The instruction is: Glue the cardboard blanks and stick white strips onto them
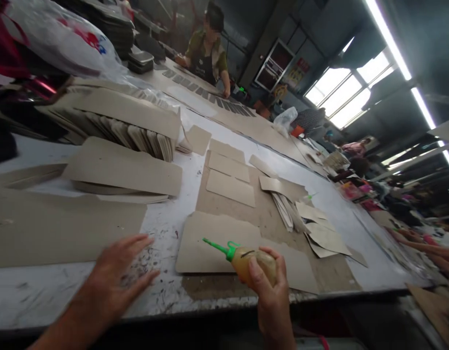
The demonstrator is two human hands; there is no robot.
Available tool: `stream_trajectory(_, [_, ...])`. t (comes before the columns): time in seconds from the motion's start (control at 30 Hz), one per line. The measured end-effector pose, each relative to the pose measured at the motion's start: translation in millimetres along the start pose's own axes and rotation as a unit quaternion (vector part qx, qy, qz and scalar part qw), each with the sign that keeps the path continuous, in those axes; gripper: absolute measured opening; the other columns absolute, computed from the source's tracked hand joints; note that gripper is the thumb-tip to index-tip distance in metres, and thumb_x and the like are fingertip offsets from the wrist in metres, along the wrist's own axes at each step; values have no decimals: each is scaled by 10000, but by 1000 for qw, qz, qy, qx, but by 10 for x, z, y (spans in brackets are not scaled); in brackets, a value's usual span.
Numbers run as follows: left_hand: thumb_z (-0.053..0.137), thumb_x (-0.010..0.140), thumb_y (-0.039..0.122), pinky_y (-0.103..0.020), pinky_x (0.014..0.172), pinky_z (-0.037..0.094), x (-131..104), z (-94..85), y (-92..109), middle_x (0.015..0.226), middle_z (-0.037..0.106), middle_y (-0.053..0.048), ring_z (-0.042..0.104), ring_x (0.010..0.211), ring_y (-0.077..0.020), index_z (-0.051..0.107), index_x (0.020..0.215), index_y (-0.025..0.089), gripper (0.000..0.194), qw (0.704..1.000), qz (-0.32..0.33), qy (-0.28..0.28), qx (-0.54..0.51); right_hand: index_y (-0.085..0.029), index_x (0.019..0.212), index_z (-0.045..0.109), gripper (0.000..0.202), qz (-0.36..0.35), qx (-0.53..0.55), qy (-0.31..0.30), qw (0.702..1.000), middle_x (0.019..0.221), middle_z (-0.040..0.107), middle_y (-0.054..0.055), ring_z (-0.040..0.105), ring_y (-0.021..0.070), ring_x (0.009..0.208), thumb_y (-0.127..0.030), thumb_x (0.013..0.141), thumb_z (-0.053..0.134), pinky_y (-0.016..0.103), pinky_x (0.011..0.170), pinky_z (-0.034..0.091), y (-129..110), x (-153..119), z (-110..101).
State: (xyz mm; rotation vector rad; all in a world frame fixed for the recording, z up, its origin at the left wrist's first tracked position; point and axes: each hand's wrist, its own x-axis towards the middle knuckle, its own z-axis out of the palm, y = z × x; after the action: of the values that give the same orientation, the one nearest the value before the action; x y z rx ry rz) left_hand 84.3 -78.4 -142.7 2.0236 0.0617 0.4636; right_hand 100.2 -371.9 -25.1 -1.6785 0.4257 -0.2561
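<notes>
Right hand (270,282) is clamping its fingers around amber, green-nozzled plastic bottle (243,262) over flat beige card sheet (206,228); left hand (111,277) is hovering, fingers apart. Nothing's clearly showing finished; thick beige card stack (126,112) is seemingly waiting.

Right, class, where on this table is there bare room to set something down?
One free patch is the stained white tabletop between the left hand and the large card beneath the held bottle; another lies right of the loose cards. It is crowded at the upper left, with stacked cards and a plastic bag.
</notes>
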Motion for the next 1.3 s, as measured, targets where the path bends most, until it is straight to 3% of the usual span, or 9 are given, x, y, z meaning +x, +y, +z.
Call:
stream_trajectory(0.07, [767, 874, 469, -408, 1214, 371, -77, 347, 129, 1456, 611, -32, 539, 1363, -295, 627, 1373, 376, 527, 986, 146, -47, 69, -215, 1155, 599, 622, -19, -39, -7, 999, 924, 731, 34, 688, 231, 813, -624, 752, 836, 332, 730, 576, -4, -5, 5])
stream_trajectory(0.13, [681, 951, 372, -374, 1194, 373, -102, 603, 232, 1457, 621, -36, 533, 1372, -268, 626, 1372, 360, 425, 966, 228, -63, 107, -214, 1146, 599, 602, -30, -61, -8, 998, 914, 733, 31, 689, 228, 812, -628, 768, 820, 324, 743, 566, -8, -4, 21])
stream_trajectory(0.27, [619, 989, 221, -335, 1137, 421, -70, 819, 265, 1293, 709, -48, 585, 1277, -225, 712, 1164, 286, 209, 953, 277, -41, 113, -216, 1146, 597, 569, -42, -77, -10, 996, 927, 718, 25, 680, 218, 816, -617, 795, 799, 311, 746, 559, 4, 21, 68])
stream_trajectory(0.43, [562, 1025, 170, -352, 1126, 445, -28, 949, 212, 1285, 671, -81, 561, 1282, -217, 683, 1161, 212, 187, 946, 311, -25, 90, -221, 1149, 588, 523, -65, -92, -13, 994, 945, 689, 20, 670, 210, 824, -588, 824, 773, 314, 767, 549, 37, 67, 125])
stream_trajectory(0.8, [593, 998, 102, -349, 1124, 429, 2, 969, 275, 1280, 617, -94, 541, 1250, -220, 662, 1168, 165, 194, 945, 311, -52, 85, -230, 1167, 594, 450, -103, -178, -28, 978, 1027, 663, 42, 650, 241, 894, -541, 865, 717, 361, 800, 516, 137, 129, 96])
stream_trajectory(1.07, [575, 1005, 99, -353, 1124, 430, -6, 982, 260, 1295, 612, -89, 537, 1262, -223, 658, 1181, 181, 211, 946, 307, -51, 85, -240, 1157, 589, 403, -126, -219, -16, 967, 1013, 639, 37, 637, 233, 866, -522, 889, 699, 375, 801, 516, 46, 135, 17])
stream_trajectory(1.3, [572, 1011, 112, -356, 1107, 439, 0, 1002, 249, 1286, 610, -95, 542, 1248, -227, 665, 1165, 171, 189, 944, 315, -44, 85, -246, 1139, 590, 360, -160, -219, -17, 962, 1036, 629, 39, 638, 255, 953, -482, 890, 702, 415, 901, 508, 72, 194, 142])
